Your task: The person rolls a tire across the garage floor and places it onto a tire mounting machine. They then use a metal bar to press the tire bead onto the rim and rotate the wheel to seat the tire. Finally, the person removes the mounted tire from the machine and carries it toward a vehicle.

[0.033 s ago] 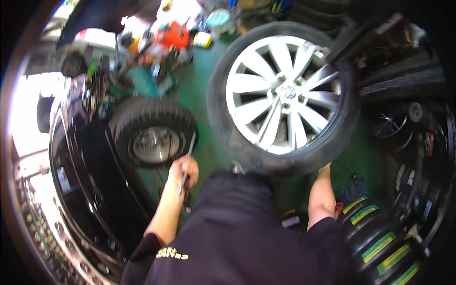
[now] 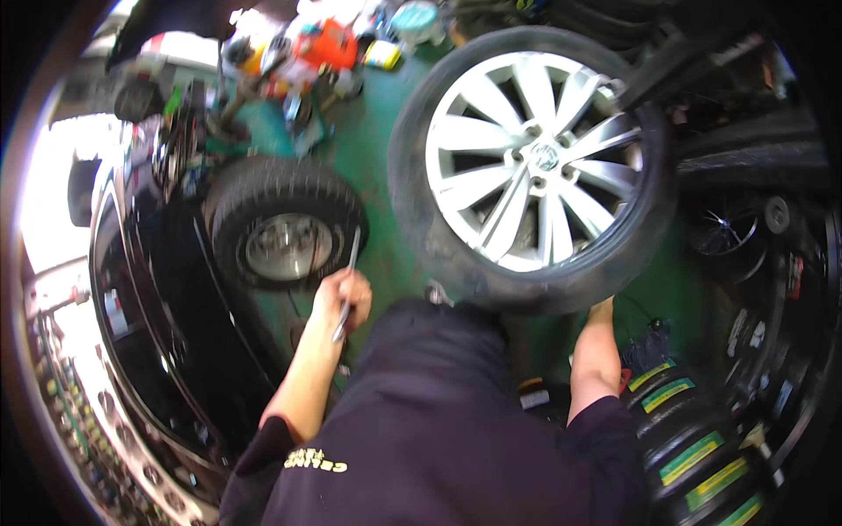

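The person's left hand point(image 2: 344, 296) is wrapped around a slim, straight, silver-coloured metal bar point(image 2: 354, 250), its fingers closed firmly about the shaft; the bar's upper end points toward the dark tyre with chunky tread point(image 2: 276, 180) at the left, overlapping its right edge in view, though whether they touch cannot be told. That tyre is fitted on a round, dull metal rim point(image 2: 289, 247). The bare right hand point(image 2: 602, 307) reaches to the lower edge of a large, smooth-walled black tyre point(image 2: 438, 254), which hides most of it, so how far its fingers are open, and whether they grip the rubber, cannot be told. The large tyre surrounds a silver alloy wheel with many paired spokes point(image 2: 544, 158); together they stand in front of the person, right of centre, spoked face toward the camera. A dark, bulky machine arm point(image 2: 671, 74) extends over the wheel's upper right edge. Below lies a green painted floor point(image 2: 373, 123). Glossy black car bodywork point(image 2: 175, 324) fills the left side, an orange-red plastic container point(image 2: 324, 46) sits among clutter farther off, and black tyres with yellow-and-green labels point(image 2: 688, 430) are lined up at lower right.
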Demonstrator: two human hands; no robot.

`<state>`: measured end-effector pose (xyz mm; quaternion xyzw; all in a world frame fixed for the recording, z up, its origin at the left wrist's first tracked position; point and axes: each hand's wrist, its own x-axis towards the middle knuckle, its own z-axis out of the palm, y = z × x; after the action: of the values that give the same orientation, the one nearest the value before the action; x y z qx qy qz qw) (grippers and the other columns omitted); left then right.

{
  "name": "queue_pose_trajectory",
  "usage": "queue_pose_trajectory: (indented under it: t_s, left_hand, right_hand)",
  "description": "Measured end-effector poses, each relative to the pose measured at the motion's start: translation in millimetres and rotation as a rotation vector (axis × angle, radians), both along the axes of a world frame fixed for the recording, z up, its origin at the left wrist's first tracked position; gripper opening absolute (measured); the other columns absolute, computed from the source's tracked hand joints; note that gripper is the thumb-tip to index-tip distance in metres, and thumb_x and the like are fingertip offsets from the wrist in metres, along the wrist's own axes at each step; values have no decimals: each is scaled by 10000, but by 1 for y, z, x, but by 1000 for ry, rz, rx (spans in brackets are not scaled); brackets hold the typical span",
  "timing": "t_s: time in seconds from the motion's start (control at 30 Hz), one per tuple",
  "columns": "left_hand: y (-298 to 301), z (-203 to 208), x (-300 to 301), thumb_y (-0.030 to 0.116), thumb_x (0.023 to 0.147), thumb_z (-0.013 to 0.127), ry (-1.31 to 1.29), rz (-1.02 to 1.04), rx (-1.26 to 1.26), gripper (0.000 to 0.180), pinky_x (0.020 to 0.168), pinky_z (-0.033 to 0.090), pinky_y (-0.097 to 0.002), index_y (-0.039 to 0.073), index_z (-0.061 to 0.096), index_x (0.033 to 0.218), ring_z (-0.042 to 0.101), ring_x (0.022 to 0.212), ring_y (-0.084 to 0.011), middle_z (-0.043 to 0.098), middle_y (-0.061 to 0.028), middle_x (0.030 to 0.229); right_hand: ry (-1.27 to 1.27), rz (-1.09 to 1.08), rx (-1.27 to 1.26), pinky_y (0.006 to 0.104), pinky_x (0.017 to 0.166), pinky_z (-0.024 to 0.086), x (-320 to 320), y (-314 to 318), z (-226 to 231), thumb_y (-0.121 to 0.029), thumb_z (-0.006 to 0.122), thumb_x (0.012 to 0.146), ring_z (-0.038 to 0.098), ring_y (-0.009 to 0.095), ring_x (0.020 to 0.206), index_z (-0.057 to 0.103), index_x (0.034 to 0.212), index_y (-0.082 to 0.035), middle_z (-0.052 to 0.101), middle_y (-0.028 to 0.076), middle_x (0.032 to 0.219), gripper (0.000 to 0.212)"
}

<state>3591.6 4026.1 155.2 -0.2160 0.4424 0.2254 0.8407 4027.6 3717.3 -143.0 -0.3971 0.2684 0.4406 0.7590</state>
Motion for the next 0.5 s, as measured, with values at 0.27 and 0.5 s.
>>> queue_pose_trajectory:
  t_s: [0.27, 0.5]
  left_hand:
    - [-10, 12, 22, 198, 1065, 509, 0, -79, 18, 215, 449, 347, -227, 44, 535, 918, 374, 458, -57, 413, 51, 616]
    - [6, -20, -47, 192, 1070, 474, -63, 78, 17, 253, 486, 379, -246, 52, 543, 871, 399, 465, -67, 391, 63, 581]
  right_hand:
    - [-17, 10, -64, 497, 1145, 386, -23, 14, 24, -611, 408, 1014, 516, 331, 1315, 548, 1420, -106, 570, 91, 1438, 664]
    - [-16, -42, -88, 512, 1149, 379, -63, 23, 41, -602, 408, 1014, 517, 337, 1311, 558, 1407, -107, 575, 95, 1432, 650]
